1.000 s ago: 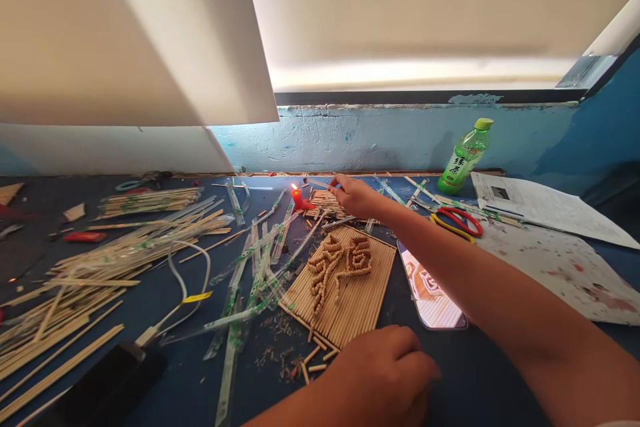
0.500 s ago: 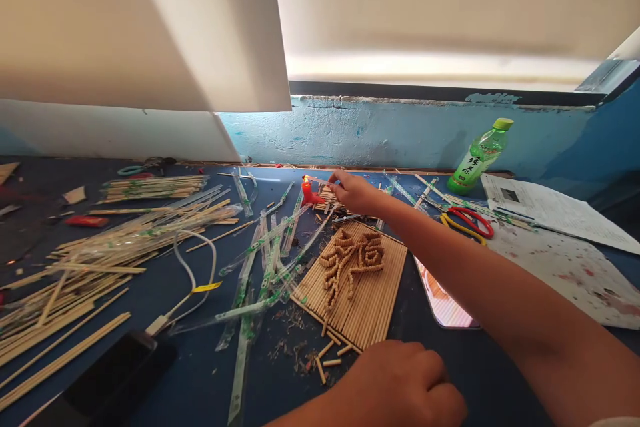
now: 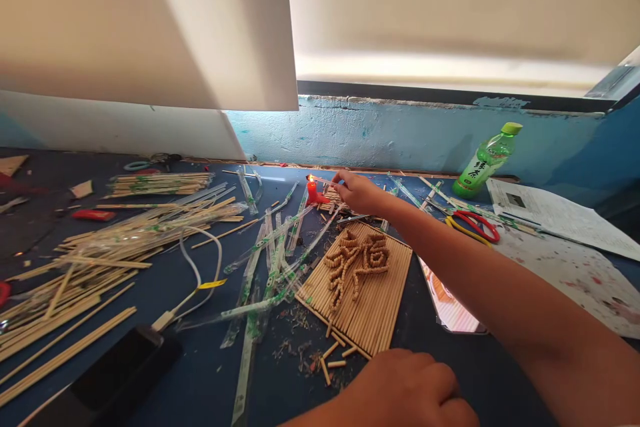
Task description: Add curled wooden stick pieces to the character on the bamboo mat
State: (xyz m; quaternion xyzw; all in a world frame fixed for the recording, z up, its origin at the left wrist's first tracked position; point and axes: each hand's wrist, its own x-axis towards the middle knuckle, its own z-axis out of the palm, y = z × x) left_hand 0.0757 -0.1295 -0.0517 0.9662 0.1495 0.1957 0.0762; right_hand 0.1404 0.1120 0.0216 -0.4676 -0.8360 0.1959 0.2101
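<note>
My right hand (image 3: 356, 191) reaches forward with its fingers pinched on a thin pale stick (image 3: 325, 181). The stick's far end is at the flame of a short red candle (image 3: 313, 193). Close to the bottom edge, my left hand (image 3: 407, 390) is closed, its fingertips hidden, so I cannot make out whether it holds anything. Just beyond it lies a square mat of round wooden sticks (image 3: 387, 310), with a raised written character (image 3: 345, 263) built from small beige pieces on it. Several short cut sticks (image 3: 330, 363) are scattered by the mat's near left corner.
Clear plastic wrappers (image 3: 247, 320) and long wooden sticks (image 3: 100, 320) cover the left side. A white cable (image 3: 193, 260) runs to a black device (image 3: 110, 373). Under my right arm lies a lit phone (image 3: 450, 303); beyond are red-and-yellow-handled scissors (image 3: 477, 227), a green bottle (image 3: 487, 160) and papers (image 3: 570, 213).
The view has shifted slightly, so most things appear a little further right. The stick in my right hand stays at the candle flame, and both hands keep nearly the same pose.
</note>
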